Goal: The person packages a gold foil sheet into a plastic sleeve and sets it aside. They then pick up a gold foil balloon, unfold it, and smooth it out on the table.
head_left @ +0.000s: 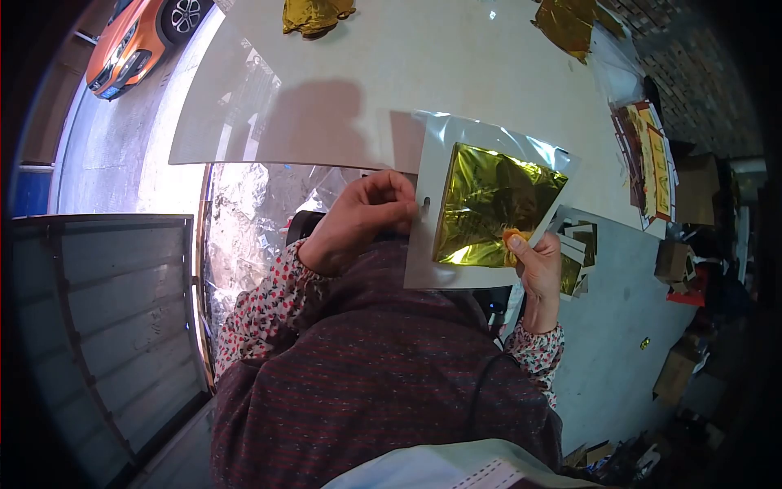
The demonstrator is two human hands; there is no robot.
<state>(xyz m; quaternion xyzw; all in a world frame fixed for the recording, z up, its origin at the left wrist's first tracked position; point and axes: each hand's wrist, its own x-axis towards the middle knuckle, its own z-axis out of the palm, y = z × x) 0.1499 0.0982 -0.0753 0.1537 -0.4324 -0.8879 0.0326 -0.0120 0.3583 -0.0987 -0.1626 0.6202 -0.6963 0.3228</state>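
Note:
A clear plastic bag (423, 261) with a pale backing and a small hang hole is held up in front of me. Across it lies a shiny square gold foil packet (493, 208). My right hand (539, 265) grips the lower right corner, thumb on top and the other fingers behind. Beside that thumb is a small orange scrap (513, 240) on the foil. My left hand (366, 213) is closed in a pinch at the bag's left edge, close to the hang hole, with its fingertips partly hidden.
Beyond the bag stretches a pale table (326, 98). Crumpled gold foil (316, 16) lies at its far side, with more gold foil (570, 28) at the far right. Printed packages (648, 167) sit on the right edge. Cardboard boxes (680, 371) stand on the floor.

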